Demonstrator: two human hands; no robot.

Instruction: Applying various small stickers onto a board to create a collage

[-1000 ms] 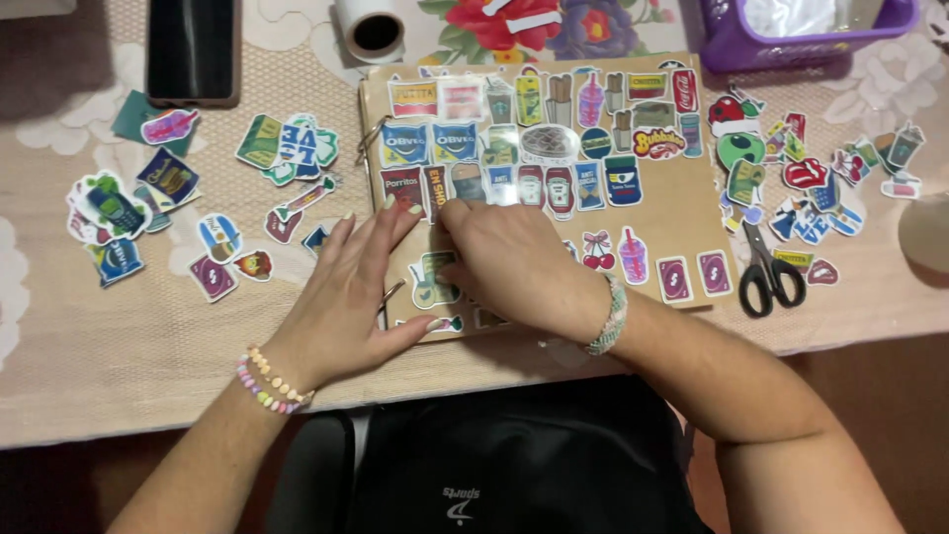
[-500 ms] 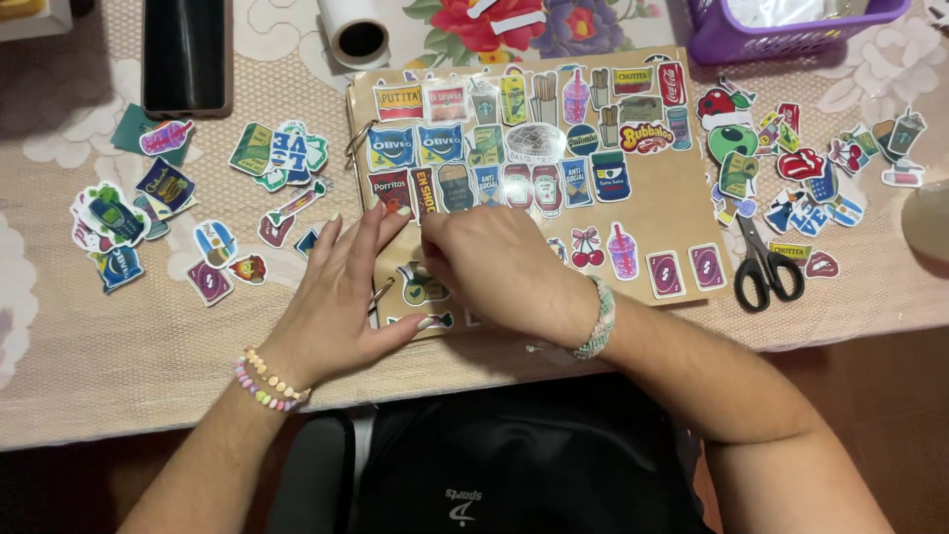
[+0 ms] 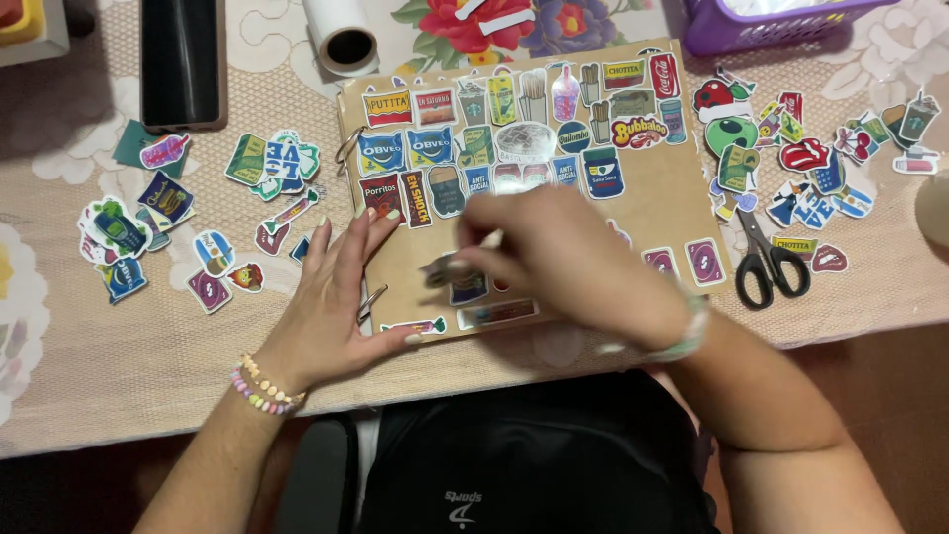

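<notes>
Left hand (image 3: 331, 311): you're pressing it flat, fingers spread wide, on the brown sticker board (image 3: 682, 188), centre frame.
Right hand (image 3: 568, 262): you're pinching a small sticker (image 3: 440, 272) between narrowed fingers, blurred.

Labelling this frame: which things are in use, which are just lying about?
In use: left hand flat on the brown sticker page; right hand pinching a sticker.
Lying about: scissors, loose stickers, phone, roll, purple basket.
</notes>
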